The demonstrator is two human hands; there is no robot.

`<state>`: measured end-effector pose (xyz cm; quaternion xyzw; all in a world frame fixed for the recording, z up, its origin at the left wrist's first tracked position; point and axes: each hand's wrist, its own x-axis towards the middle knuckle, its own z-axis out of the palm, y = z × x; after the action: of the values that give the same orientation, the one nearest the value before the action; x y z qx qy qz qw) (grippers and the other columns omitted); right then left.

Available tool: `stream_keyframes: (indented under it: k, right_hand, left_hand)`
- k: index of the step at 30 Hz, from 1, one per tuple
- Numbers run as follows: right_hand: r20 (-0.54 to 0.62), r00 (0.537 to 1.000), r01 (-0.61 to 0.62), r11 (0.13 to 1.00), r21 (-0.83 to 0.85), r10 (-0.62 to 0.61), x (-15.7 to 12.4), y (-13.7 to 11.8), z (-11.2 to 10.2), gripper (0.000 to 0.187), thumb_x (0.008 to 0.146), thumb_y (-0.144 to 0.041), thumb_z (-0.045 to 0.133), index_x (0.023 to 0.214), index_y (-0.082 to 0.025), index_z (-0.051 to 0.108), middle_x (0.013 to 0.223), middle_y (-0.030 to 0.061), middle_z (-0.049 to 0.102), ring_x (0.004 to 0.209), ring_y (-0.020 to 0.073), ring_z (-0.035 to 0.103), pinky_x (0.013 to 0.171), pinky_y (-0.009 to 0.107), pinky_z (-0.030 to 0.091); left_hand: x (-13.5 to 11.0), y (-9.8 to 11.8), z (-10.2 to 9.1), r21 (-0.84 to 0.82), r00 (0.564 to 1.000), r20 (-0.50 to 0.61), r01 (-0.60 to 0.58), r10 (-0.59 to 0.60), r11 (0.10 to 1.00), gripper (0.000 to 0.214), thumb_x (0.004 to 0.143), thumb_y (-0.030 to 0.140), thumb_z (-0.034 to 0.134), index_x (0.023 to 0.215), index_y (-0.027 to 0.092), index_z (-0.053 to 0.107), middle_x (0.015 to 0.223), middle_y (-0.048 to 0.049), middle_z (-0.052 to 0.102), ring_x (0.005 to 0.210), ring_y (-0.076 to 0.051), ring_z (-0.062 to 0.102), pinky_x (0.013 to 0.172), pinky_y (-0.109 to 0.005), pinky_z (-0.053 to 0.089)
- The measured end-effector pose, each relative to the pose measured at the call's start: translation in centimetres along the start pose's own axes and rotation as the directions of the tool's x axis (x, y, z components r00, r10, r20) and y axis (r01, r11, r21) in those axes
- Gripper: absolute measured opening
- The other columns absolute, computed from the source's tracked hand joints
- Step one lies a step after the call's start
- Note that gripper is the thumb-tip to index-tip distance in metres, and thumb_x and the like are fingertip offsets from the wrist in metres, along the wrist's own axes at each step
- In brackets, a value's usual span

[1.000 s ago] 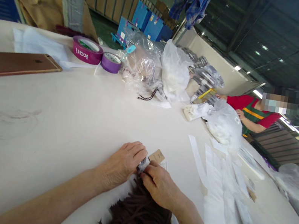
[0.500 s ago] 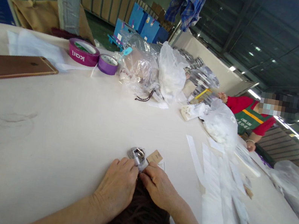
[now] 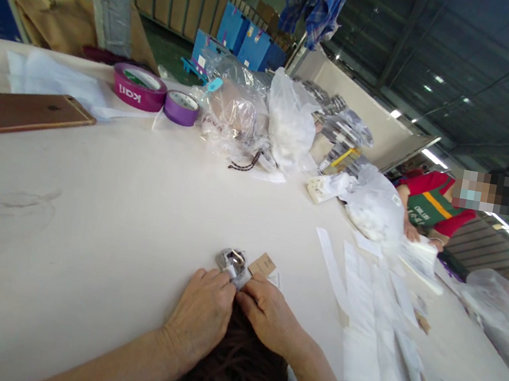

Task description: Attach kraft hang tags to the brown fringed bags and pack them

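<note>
My left hand point(image 3: 203, 312) and my right hand point(image 3: 267, 314) meet over the top of a dark brown fringed bundle point(image 3: 233, 375) near the table's front edge. Both have curled fingers pinching a white strip at the bundle's top. A small silver metal ring point(image 3: 231, 258) sticks out just beyond my fingertips. A brown paper tag point(image 3: 262, 263) lies beside it, touching my right fingers.
White paper strips point(image 3: 367, 300) fan out to the right. A phone point(image 3: 18, 112) lies far left. Two purple tape rolls point(image 3: 142, 87) and plastic bags point(image 3: 290, 122) sit at the back. A person in red point(image 3: 432, 204) works at the table's far right.
My left hand has slid back toward me, uncovering the silver ring. The other person has moved right and now reaches into the white bags.
</note>
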<state>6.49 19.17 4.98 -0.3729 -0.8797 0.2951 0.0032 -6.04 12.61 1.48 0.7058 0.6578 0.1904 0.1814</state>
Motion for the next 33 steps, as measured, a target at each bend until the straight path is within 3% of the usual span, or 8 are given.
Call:
stream_keyframes:
  k: [13, 19, 26, 33]
  right_hand:
    - [0.037, 0.997, -0.069, 0.997, 0.037, 0.068, -0.37, -0.14, -0.46, 0.015, 0.083, -0.018, 0.045, 0.078, -0.016, 0.059, 0.086, 0.0061, 0.058, 0.085, 0.0161, 0.052, 0.079, 0.027, 0.039]
    - [0.039, 0.996, -0.081, 0.982, 0.169, 0.076, -0.25, -0.04, -0.87, 0.018, 0.077, -0.010, 0.041, 0.073, -0.016, 0.057, 0.078, 0.0021, 0.056, 0.078, 0.0141, 0.051, 0.072, 0.024, 0.038]
    - [0.011, 0.981, -0.191, 0.936, 0.296, 0.196, 0.19, -0.11, -0.55, 0.015, 0.069, -0.013, 0.047, 0.063, -0.016, 0.060, 0.068, -0.0005, 0.059, 0.072, 0.0140, 0.053, 0.069, 0.024, 0.038]
    - [0.026, 0.982, -0.186, 0.914, 0.361, 0.189, 0.28, -0.12, -0.23, 0.014, 0.067, -0.014, 0.047, 0.059, -0.016, 0.059, 0.065, -0.0007, 0.059, 0.071, 0.0143, 0.054, 0.067, 0.024, 0.038]
  left_hand:
    - [-0.39, -0.45, -0.02, -0.065, 1.000, -0.006, -0.025, 0.024, 0.998, 0.021, 0.080, 0.006, 0.036, 0.080, 0.014, 0.056, 0.085, -0.0099, 0.057, 0.087, -0.026, 0.050, 0.077, -0.043, 0.039]
    - [-0.59, -0.43, -0.08, -0.065, 1.000, -0.012, -0.028, 0.028, 0.997, 0.020, 0.082, 0.009, 0.037, 0.079, 0.015, 0.056, 0.086, -0.0096, 0.058, 0.086, -0.026, 0.050, 0.077, -0.043, 0.039]
    - [-0.59, -0.30, -0.06, 0.000, 1.000, 0.005, -0.013, 0.013, 1.000, 0.021, 0.082, 0.008, 0.038, 0.082, 0.015, 0.058, 0.088, -0.0089, 0.058, 0.087, -0.025, 0.050, 0.078, -0.042, 0.040]
    - [-0.44, -0.38, 0.27, 0.005, 0.999, -0.037, -0.017, 0.017, 1.000, 0.025, 0.084, 0.008, 0.036, 0.078, 0.014, 0.059, 0.082, -0.0089, 0.058, 0.083, -0.025, 0.051, 0.075, -0.041, 0.040]
